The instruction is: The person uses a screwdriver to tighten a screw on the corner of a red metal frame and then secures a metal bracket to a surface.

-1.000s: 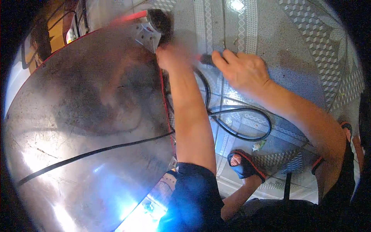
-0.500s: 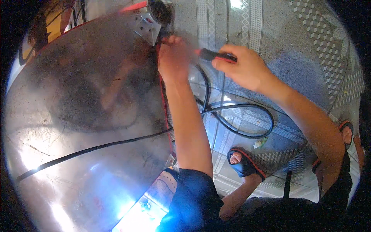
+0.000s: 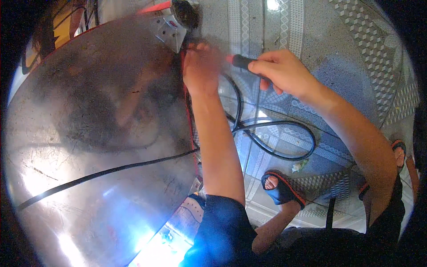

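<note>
My right hand (image 3: pixel 287 73) is closed on the handle of what looks like a screwdriver (image 3: pixel 243 62), black with a red front end pointing left. Its shaft is lost in a blur beside my left hand (image 3: pixel 201 66). That hand is at the table's right edge, its fingers bent and closed; what they hold is hidden. Just beyond it, a shiny metal bracket (image 3: pixel 171 33) with holes sits at the table's corner, against a dark round part (image 3: pixel 185 14).
A scratched metal tabletop (image 3: pixel 102 169) fills the left side, with a black cable (image 3: pixel 115 169) running across it. More cable lies looped (image 3: pixel 307 133) on the patterned tile floor (image 3: pixel 329 89). A sandalled foot (image 3: pixel 282 189) is below, near a small scrap (image 3: pixel 299 166).
My right hand has shifted its grip and turned slightly on the handle; lower fingers now hang looser. My left hand stays at the table edge.
</note>
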{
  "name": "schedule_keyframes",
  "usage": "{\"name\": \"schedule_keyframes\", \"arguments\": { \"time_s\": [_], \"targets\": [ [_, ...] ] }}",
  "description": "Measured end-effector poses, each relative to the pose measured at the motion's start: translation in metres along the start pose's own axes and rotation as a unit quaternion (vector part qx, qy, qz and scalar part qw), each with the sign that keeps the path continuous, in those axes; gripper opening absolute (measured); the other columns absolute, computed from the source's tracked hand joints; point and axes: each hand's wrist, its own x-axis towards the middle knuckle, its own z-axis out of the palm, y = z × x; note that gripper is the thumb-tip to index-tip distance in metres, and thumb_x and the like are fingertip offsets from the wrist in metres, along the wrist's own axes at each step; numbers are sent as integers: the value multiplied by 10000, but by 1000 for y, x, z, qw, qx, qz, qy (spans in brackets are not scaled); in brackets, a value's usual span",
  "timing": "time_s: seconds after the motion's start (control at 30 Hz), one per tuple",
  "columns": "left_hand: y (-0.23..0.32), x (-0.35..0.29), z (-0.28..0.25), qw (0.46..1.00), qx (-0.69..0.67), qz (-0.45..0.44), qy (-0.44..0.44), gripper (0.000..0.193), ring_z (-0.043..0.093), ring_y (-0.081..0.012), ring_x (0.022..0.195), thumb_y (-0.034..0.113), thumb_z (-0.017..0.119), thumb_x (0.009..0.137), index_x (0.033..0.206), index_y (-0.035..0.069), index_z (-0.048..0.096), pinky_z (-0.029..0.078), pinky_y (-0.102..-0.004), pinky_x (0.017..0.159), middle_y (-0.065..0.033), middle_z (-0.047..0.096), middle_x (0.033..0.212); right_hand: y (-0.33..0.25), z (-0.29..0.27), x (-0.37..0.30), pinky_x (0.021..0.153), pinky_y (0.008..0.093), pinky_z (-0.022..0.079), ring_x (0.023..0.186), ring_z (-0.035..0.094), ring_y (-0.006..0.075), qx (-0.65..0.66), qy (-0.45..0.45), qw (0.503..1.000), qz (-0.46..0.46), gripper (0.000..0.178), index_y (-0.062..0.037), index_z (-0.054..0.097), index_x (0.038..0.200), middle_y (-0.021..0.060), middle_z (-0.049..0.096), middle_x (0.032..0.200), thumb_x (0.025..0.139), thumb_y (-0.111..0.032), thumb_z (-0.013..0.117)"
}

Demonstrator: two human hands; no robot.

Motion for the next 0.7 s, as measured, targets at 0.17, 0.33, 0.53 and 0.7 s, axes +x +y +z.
{"name": "schedule_keyframes", "arguments": {
  "time_s": [0.17, 0.33, 0.53, 0.7],
  "targets": [
    [-8, -4, 7, 794, -573, -182, 90, 129, 512, -223, 855, 112, 447, 838, 946, 55, 489, 406, -387, 843, -75, 531, 904, -4, 2, 1, 345, 241, 358, 357, 449, 102, 14, -8, 1000, 4, 305, 2, 614, 756, 81, 572, 546, 700, -295, 570],
    [3, 2, -8, 997, 68, 19, -26, 134, 501, -226, 858, 110, 469, 829, 949, 52, 482, 402, -383, 839, -75, 525, 902, -6, -4, 2, 275, 219, 255, 315, 360, 78, 200, -101, 963, 148, 283, -28, 579, 738, 86, 554, 565, 730, -309, 542],
    [-2, -1, 5, 976, -199, -19, 83, 148, 494, -236, 866, 132, 439, 847, 950, 32, 476, 392, -384, 838, -87, 522, 910, 3, -4, 6, 247, 195, 197, 299, 303, 58, 367, -211, 870, 252, 291, -22, 545, 765, 66, 496, 552, 768, -311, 511],
    [-21, 1, 25, 816, -500, -279, 85, 221, 506, -259, 827, 160, 354, 870, 951, -10, 471, 423, -376, 782, -125, 528, 875, 0, 4, 1, 249, 198, 201, 289, 302, 58, 306, -171, 912, 214, 352, -3, 540, 798, 43, 470, 512, 788, -351, 492]
  ]
}}
